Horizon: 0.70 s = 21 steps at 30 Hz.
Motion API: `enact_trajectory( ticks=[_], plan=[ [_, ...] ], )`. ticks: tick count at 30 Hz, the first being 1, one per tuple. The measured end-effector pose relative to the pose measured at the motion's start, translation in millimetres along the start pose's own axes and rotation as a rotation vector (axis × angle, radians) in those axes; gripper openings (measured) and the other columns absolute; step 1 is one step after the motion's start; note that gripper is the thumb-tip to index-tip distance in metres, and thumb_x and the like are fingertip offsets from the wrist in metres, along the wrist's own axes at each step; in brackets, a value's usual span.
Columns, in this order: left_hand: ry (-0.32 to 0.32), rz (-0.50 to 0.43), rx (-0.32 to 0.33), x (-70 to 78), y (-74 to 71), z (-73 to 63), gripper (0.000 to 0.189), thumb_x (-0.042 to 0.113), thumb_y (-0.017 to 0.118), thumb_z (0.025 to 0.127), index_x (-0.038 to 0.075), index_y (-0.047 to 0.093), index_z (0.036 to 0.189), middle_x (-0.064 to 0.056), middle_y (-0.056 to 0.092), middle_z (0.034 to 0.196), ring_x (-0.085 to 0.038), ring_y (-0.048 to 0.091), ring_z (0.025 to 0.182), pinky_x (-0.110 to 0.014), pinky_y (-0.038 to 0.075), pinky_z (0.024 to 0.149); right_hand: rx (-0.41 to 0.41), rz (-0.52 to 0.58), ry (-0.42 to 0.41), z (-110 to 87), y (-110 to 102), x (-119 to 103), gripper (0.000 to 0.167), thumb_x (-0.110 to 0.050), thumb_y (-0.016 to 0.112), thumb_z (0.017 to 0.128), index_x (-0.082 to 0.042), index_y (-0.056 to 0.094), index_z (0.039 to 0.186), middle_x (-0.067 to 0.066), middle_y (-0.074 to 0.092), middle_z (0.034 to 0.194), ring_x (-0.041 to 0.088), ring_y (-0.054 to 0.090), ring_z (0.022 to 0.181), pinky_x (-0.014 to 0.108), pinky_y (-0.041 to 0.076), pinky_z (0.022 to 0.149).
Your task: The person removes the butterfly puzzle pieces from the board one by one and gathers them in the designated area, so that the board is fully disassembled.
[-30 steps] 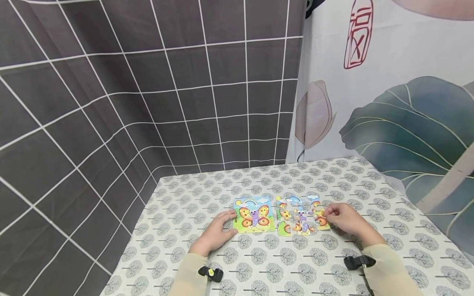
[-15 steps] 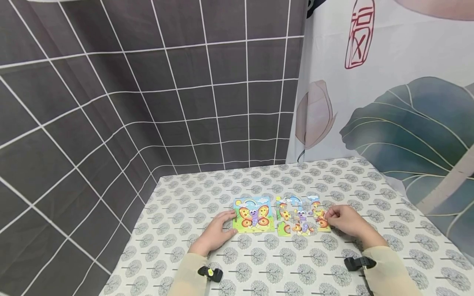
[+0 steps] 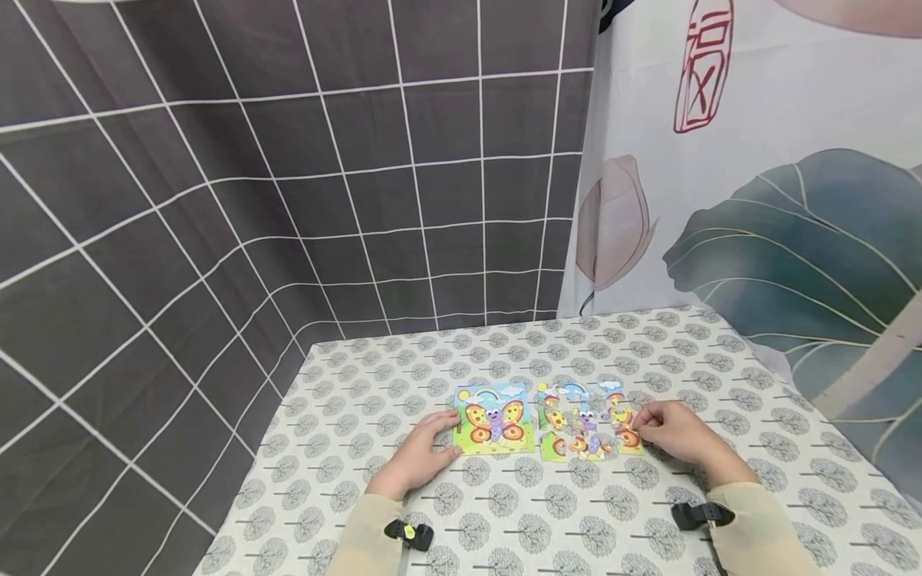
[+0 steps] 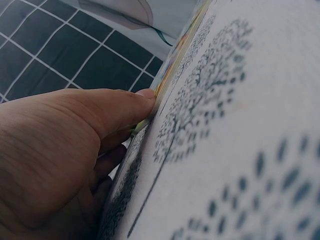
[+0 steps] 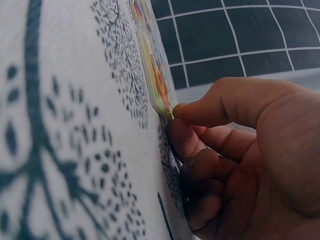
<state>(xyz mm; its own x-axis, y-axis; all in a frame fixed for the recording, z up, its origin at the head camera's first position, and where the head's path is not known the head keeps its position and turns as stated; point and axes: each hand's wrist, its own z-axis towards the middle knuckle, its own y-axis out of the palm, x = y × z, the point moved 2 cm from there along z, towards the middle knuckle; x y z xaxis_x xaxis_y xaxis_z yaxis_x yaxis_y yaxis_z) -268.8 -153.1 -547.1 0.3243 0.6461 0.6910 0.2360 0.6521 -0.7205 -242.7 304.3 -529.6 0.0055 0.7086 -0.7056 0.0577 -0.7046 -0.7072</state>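
Observation:
A butterfly picture board [image 3: 495, 420] lies flat on the table. My left hand [image 3: 416, 458] rests at its left side, with the thumb [image 4: 142, 95] touching the near edge and the fingertips by the left edge. To the right lies a second butterfly picture made of jigsaw pieces [image 3: 589, 420], with gaps between several of them. My right hand [image 3: 670, 432] is at its right side. In the right wrist view, thumb and index finger pinch the edge of a jigsaw piece [image 5: 159, 85] with yellow, green and red on it; the other fingers are curled.
A white cloth with grey tree prints [image 3: 562, 528] covers the table. Behind it hangs a dark curtain with white grid lines [image 3: 403, 192]. A pale curtain with lotus prints [image 3: 807, 240] hangs at the right. Both wrists wear black straps [image 3: 409, 534].
My right hand has shifted very slightly to the right, at the same edge of the jigsaw. The left hand and the picture board look still.

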Motion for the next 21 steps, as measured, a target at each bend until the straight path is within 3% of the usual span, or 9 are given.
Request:
enact_trajectory(
  ticks=[13,18,21],
  plan=[
    [-0.008,-0.056,0.005,-2.2,5.8,-4.3,0.053,0.027,0.076,0.095,0.018,0.062,0.145,0.006,0.045,0.162,-0.027,0.036,0.152,-0.057,0.026,0.125,0.01,-0.011,-0.029,-10.7,1,5,0.005,-0.01,0.071,0.092,-0.006,0.072,0.091,0.001,0.06,0.077,0.019,0.054,0.073,0.027,0.047,0.062],
    [0.001,-0.05,0.03,-0.2,-1.5,-5.0,0.051,0.024,0.075,0.097,0.016,0.062,0.145,0.0,0.048,0.16,-0.03,0.039,0.15,-0.057,0.029,0.125,-0.001,-0.004,-0.05,-17.0,-7,2,0.007,-0.011,0.072,0.094,-0.006,0.072,0.098,0.002,0.062,0.082,0.019,0.055,0.072,0.028,0.05,0.061],
    [-0.014,-0.009,0.046,0.4,-10.3,-6.0,0.055,0.028,0.075,0.097,0.017,0.059,0.148,-0.004,0.048,0.16,-0.033,0.04,0.149,-0.059,0.03,0.123,0.017,-0.064,-0.071,-18.6,-15,-2,0.007,-0.011,0.071,0.095,-0.007,0.072,0.101,0.001,0.063,0.086,0.017,0.056,0.074,0.029,0.051,0.061]
  ],
)
